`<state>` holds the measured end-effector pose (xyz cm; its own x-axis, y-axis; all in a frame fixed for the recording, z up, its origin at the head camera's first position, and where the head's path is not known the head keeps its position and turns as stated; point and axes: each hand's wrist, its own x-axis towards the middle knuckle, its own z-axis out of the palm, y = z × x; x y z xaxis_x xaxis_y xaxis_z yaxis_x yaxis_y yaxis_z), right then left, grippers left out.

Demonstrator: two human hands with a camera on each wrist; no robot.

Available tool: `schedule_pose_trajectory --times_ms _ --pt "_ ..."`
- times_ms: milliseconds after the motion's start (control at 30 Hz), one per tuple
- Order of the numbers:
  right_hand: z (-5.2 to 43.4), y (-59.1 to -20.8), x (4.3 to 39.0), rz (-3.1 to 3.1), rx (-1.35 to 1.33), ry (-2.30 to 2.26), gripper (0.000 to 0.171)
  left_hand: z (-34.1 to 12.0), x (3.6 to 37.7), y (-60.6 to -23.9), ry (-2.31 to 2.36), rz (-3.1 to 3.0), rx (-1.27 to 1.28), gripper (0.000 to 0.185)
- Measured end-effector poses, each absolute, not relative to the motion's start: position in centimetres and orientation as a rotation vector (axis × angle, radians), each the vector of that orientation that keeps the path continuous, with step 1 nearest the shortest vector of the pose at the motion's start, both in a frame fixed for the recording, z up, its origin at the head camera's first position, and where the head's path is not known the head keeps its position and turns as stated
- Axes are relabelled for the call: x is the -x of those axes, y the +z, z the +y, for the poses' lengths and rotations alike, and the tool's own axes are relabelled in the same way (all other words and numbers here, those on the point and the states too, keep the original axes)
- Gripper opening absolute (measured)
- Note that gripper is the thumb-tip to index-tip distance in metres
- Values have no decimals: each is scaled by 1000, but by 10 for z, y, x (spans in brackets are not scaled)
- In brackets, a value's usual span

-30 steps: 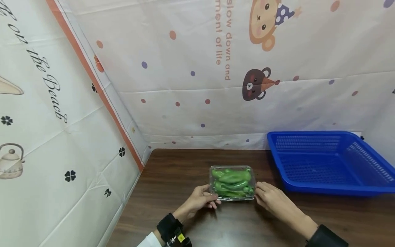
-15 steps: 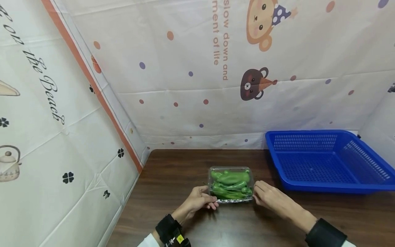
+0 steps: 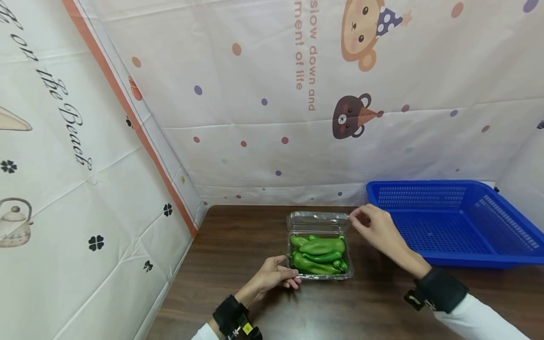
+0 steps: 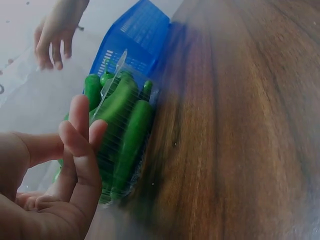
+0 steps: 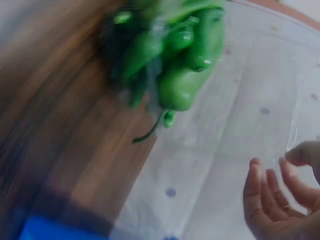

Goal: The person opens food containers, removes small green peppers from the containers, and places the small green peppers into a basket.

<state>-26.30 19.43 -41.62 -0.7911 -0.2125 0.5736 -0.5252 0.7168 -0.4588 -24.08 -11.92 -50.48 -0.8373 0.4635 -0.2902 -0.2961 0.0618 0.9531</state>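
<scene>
A clear plastic clamshell box (image 3: 321, 277) holding several green peppers (image 3: 320, 246) sits on the table, its lid (image 3: 318, 220) swung up and back at the far side. My left hand (image 3: 274, 275) grips the box's near-left corner, thumb on the rim and fingers below. My right hand (image 3: 378, 230) is at the lid's right corner, thumb and forefinger pinching its edge. The right wrist view shows that hand (image 5: 280, 200) with thumb and forefinger tips together at the faint plastic edge. Peppers (image 4: 132, 140) show through the box wall beside my left hand (image 4: 60, 175).
A blue perforated plastic basket (image 3: 450, 259) stands at the right rear of the brown wood table (image 3: 238, 236), partly behind my right hand. A printed white cloth (image 3: 255, 156) hangs behind the table and along its left side.
The lid, closed over the peppers before, is now raised and tipped back. My right hand has moved up and away from the box's right side along with it. My left hand keeps its grip.
</scene>
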Motion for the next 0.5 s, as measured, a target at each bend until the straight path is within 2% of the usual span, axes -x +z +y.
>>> schedule_pose_trajectory --times_ms 67,333,400,500 --pt "191 -413 271 -2508 -424 995 10 -119 242 -505 1824 1798 -171 89" --pt "185 -417 289 -2722 -134 1539 62 -119 243 -507 1824 1800 -173 90" --pt "185 -420 288 -2777 -125 1551 68 -119 242 -507 1831 1803 -175 90" --pt "185 -424 285 -2821 -170 1483 64 -121 243 -508 1845 1790 -178 90"
